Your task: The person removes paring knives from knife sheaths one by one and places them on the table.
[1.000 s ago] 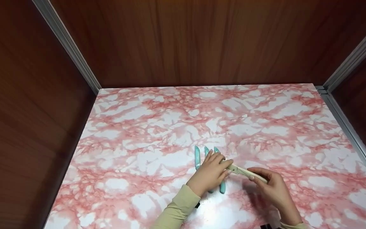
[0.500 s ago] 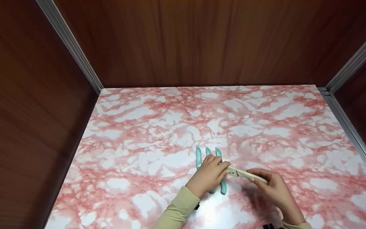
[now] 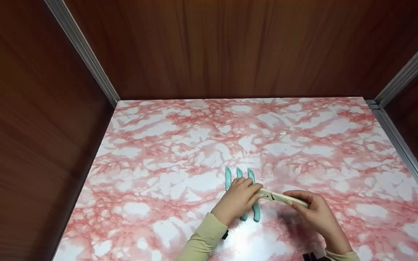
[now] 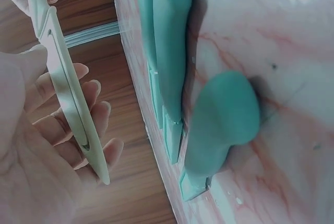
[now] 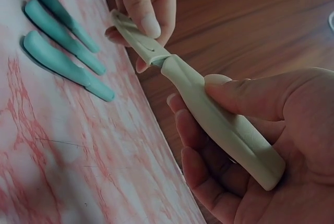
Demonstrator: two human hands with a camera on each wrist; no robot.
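Note:
My right hand grips the cream handle of a small knife, thumb along its upper side. Over the blade sits a slotted cream sheath, which my left hand pinches between thumb and fingers. A sliver of metal blade shows between sheath and handle. In the left wrist view the sheath lies across the fingers, narrow tip past the little finger. The knife is held above the table, slanting down to the right. Under and beside my left hand lie three teal sheathed knives, partly hidden by it.
The table has a red and white marbled top. A dark wood panel stands along its far edge, with another panel on the left. Metal rails run up at the corners.
Both hands keep their hold on the cream knife and its sheath and stay nearly in place. The left fingers and sheath sit very slightly lower, and the head view has shifted a little.

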